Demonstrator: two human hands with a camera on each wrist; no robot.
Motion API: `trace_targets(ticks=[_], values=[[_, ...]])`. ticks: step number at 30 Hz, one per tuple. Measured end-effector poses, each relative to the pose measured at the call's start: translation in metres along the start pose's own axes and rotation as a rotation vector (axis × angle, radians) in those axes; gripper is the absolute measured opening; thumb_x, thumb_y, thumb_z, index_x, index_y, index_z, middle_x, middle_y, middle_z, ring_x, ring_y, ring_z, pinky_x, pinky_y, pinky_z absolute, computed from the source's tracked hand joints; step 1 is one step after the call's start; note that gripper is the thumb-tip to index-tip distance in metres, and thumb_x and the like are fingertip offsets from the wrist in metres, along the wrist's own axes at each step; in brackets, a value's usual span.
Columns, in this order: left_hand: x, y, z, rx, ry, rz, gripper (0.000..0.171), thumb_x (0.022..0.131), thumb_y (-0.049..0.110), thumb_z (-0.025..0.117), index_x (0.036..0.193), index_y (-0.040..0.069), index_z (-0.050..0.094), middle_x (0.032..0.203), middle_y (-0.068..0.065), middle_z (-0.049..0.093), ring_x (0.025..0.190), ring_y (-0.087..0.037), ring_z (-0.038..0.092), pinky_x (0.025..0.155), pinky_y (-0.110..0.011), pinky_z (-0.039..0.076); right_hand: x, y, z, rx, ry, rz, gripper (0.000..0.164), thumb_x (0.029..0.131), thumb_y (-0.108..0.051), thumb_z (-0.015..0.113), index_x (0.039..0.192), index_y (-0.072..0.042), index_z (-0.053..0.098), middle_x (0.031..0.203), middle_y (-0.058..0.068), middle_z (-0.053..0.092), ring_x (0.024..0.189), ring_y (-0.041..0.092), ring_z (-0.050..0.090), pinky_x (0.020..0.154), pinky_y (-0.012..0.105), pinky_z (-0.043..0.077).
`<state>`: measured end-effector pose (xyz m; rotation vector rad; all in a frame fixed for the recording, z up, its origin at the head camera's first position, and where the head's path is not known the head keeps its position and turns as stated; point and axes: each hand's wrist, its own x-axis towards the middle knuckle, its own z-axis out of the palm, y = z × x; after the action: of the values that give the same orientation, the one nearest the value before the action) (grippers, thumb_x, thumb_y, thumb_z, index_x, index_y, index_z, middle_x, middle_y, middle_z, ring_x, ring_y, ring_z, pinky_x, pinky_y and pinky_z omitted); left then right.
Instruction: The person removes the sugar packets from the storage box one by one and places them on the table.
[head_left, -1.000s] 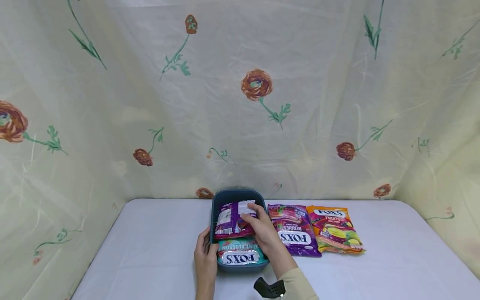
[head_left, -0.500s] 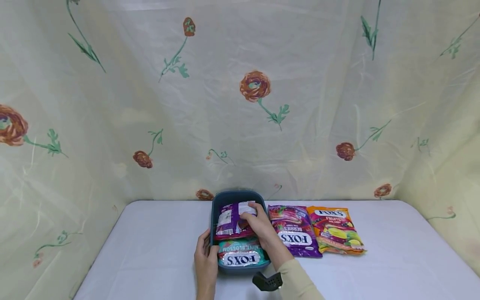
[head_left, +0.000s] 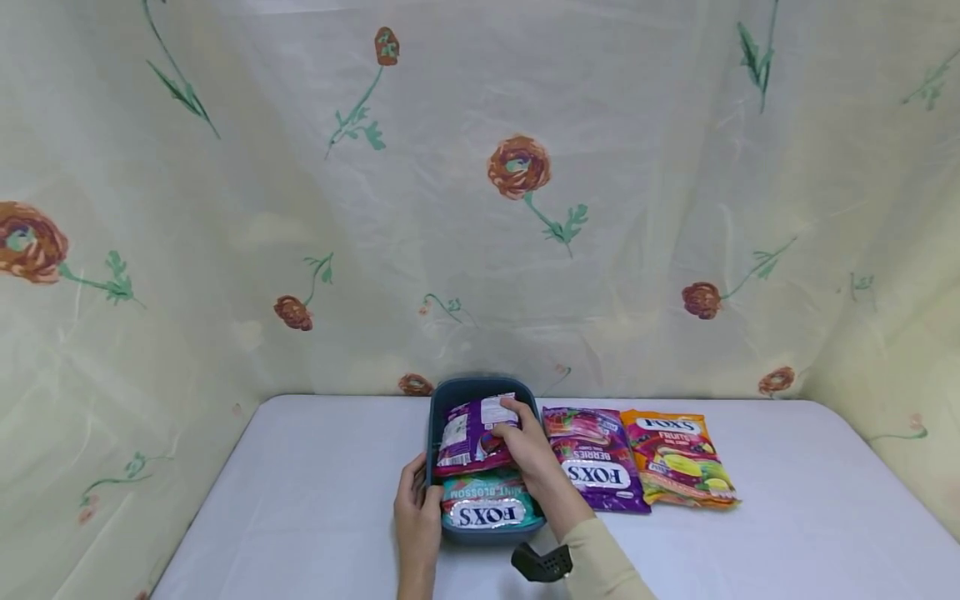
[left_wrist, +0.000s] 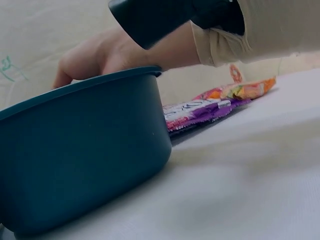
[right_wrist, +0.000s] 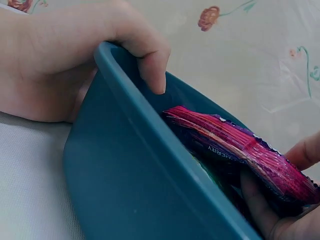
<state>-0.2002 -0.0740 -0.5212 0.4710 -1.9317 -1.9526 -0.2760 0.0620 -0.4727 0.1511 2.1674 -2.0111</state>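
One plastic tub [left_wrist: 85,155], dark teal, rounded corners, standing on a white-covered table [head_left: 322,483]. Left hand [head_left: 417,508], at the tub's left wall: grips it, a digit hooked over the rim to the inside, the rest of the hand outside. Right hand [head_left: 529,446], reaching in over the tub's right side: holds a purple packet [head_left: 472,433] between its digits, one on each face. Held packet: glossy, printed white panels uppermost, located inside the tub toward its far end; whether it bears on the tub's floor cannot be told. Teal packet [head_left: 487,502], marked FOX'S and MINT BLOSSOM: lying in the tub's near end, its far edge beside the held packet. Berries packet [head_left: 596,454], purple, marked FOX'S: flat on the table, just right of the tub. Fruits packet [head_left: 678,454], orange, marked FOX'S: farther right of the tub, next to the berries packet. Black device [head_left: 542,563], at the right wrist, and beige sleeve [head_left: 603,562]: nearer the wearer than the tub. Pale curtain [head_left: 300,192], printed with rust-coloured flowers: behind the tub.
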Motion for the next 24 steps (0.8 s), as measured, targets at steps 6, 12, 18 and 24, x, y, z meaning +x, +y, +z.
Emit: trace_targets(ticks=[6, 12, 18, 24], values=[[-0.0005, 0.0001, 0.0011, 0.012, 0.023, 0.032, 0.051, 0.079, -0.001, 0.048, 0.128, 0.007, 0.055, 0.131, -0.016, 0.056, 0.122, -0.029, 0.052, 0.107, -0.048, 0.039, -0.0004, 0.0003, -0.0010, 0.033, -0.009, 0.005, 0.053, 0.090, -0.013, 0.050, 0.142, -0.015, 0.038, 0.143, 0.022, 0.036, 0.120, 0.035, 0.049, 0.098, 0.044, 0.045], [-0.0021, 0.0000, 0.0036, 0.016, 0.045, 0.041, 0.049, 0.079, -0.001, 0.048, 0.127, 0.007, 0.056, 0.129, -0.014, 0.059, 0.119, -0.027, 0.054, 0.104, -0.047, 0.041, -0.0016, 0.0002, -0.0021, 0.001, 0.010, -0.033, 0.052, 0.089, -0.012, 0.052, 0.140, -0.018, 0.043, 0.146, 0.018, 0.036, 0.124, 0.035, 0.045, 0.104, 0.050, 0.038], [-0.0017, -0.0008, 0.0060, 0.009, 0.056, 0.047, 0.049, 0.079, -0.001, 0.048, 0.126, 0.008, 0.057, 0.127, -0.012, 0.060, 0.116, -0.025, 0.056, 0.103, -0.045, 0.043, -0.0020, -0.0005, -0.0032, -0.007, 0.019, -0.069, 0.053, 0.088, -0.008, 0.052, 0.139, -0.019, 0.044, 0.149, 0.015, 0.033, 0.124, 0.033, 0.044, 0.107, 0.051, 0.034], [-0.0010, -0.0012, 0.0059, 0.018, 0.075, 0.051, 0.049, 0.078, -0.002, 0.048, 0.125, 0.008, 0.058, 0.124, -0.012, 0.061, 0.113, -0.024, 0.058, 0.101, -0.044, 0.044, -0.0043, -0.0027, -0.0022, -0.024, 0.021, -0.096, 0.051, 0.088, -0.009, 0.052, 0.137, -0.022, 0.046, 0.148, 0.015, 0.034, 0.124, 0.033, 0.044, 0.106, 0.051, 0.035]])
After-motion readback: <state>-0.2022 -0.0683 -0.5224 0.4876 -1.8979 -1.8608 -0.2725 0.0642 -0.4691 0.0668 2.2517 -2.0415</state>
